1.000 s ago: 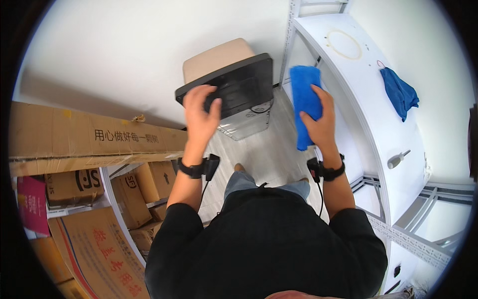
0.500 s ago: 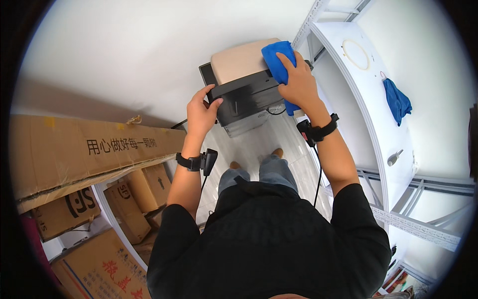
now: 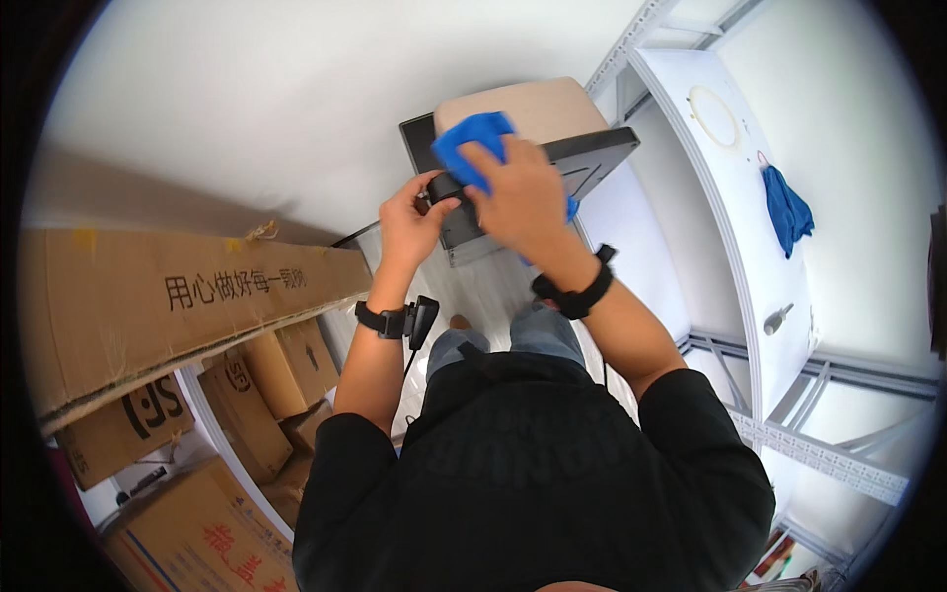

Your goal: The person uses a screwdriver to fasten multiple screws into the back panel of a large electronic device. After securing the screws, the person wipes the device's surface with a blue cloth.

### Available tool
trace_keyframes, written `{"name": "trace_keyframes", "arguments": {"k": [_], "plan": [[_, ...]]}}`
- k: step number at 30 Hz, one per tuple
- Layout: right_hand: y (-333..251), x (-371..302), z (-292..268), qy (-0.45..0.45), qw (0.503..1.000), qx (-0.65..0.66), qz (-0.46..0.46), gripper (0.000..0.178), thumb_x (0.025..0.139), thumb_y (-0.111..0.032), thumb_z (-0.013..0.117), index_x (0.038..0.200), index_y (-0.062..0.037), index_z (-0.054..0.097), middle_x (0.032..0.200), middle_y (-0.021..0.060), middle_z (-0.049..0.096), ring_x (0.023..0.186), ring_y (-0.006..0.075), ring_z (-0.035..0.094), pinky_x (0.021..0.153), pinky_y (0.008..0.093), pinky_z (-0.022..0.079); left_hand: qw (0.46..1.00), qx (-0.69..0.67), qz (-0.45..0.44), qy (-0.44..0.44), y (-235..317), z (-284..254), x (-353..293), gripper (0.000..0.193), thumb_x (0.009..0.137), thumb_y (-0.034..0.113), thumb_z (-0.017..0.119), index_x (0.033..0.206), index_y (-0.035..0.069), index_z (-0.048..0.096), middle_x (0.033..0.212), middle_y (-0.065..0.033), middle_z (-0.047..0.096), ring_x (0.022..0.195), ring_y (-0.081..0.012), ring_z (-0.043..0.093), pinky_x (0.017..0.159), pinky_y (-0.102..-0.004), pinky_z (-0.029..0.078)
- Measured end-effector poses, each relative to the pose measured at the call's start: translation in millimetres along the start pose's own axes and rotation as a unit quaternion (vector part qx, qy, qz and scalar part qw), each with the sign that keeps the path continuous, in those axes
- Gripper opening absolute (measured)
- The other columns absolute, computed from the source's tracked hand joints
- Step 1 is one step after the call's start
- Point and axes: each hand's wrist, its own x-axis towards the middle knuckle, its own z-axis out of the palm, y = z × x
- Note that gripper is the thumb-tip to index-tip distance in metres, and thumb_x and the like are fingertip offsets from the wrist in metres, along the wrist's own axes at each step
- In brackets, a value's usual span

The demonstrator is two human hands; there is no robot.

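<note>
A boxy black thing with a long raised edge (image 3: 604, 144) stands before me by the wall; its exact kind I cannot tell. A beige rounded block (image 3: 538, 107) sits behind that edge. My left hand (image 3: 409, 222) pinches the near left corner of the black edge between thumb and fingers. In my right hand (image 3: 521, 192) is a blue cloth (image 3: 472, 141), bunched up and lying over the edge close to the left hand. The right fingers are blurred by motion, and part of the cloth hangs below the palm.
A long cardboard box (image 3: 118, 286) lies on the left, above shelves of smaller cartons (image 3: 286, 370). On the right rises a white metal shelf (image 3: 691, 237). Upon it are a hoop (image 3: 713, 116), a folded blue cloth (image 3: 786, 210) and a small grey tool (image 3: 777, 319).
My right hand has slid the blue cloth leftward along the black edge, from its right part to near my left hand. The left hand keeps its grip; the black edge appears tilted now.
</note>
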Motion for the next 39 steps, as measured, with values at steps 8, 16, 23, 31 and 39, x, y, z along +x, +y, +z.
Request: {"name": "trace_keyframes", "arguments": {"k": [8,16,23,31,39], "plan": [[-13.5,-10.7,1.8,0.000,0.998,0.042,-0.053,0.047,0.068,-0.018,0.072,0.113,-0.0224,0.060,0.107,0.0152,0.051,0.096,0.0334,0.054,0.065,0.0418,0.048,0.997,-0.068,-0.033,-0.029,-14.1,0.6,3.4,0.024,0.074,-0.005,0.069,0.097,-0.003,0.062,0.073,-0.0036,0.064,0.066,-0.0069,0.057,0.061,-0.0238,0.048],[107.7,-12.1,-42.9,0.006,0.995,0.059,0.080,0.038,0.072,-0.015,0.070,0.109,-0.0211,0.063,0.117,0.0172,0.055,0.105,0.0343,0.056,0.079,0.0434,0.050,0.993,-0.082,-0.057,-0.061,-11.6,-7.6,2.4,0.030,0.073,0.000,0.074,0.100,0.003,0.062,0.062,0.0057,0.049,0.053,-0.0013,0.038,0.048,-0.0178,0.030],[170.6,-4.0,-68.8,-0.003,0.990,0.004,0.143,0.040,0.074,-0.017,0.070,0.112,-0.0222,0.062,0.114,0.0130,0.055,0.102,0.0340,0.057,0.080,0.0410,0.049,0.992,-0.073,-0.072,-0.078,-14.3,-13.2,2.2,0.030,0.077,0.000,0.071,0.105,0.001,0.059,0.068,0.0047,0.054,0.055,-0.0020,0.041,0.050,-0.0179,0.034],[92.2,-3.6,-36.0,0.007,1.000,-0.017,-0.006,0.042,0.069,-0.016,0.072,0.110,-0.0186,0.062,0.108,0.0167,0.055,0.096,0.0366,0.057,0.075,0.0443,0.050,0.995,-0.046,-0.081,-0.042,-7.0,-8.6,-0.7,0.032,0.074,-0.001,0.074,0.103,0.003,0.062,0.065,0.0069,0.050,0.054,-0.0009,0.036,0.048,-0.0179,0.030],[0.8,15.5,-14.5,-0.177,0.979,0.064,-0.081,0.042,0.073,-0.017,0.071,0.113,-0.0199,0.060,0.111,0.0168,0.054,0.097,0.0346,0.058,0.075,0.0418,0.050,0.995,-0.055,-0.062,-0.048,-10.6,-7.5,-1.7,0.030,0.073,0.000,0.074,0.100,0.003,0.061,0.063,0.0064,0.046,0.054,-0.0027,0.035,0.049,-0.0198,0.031]]}}
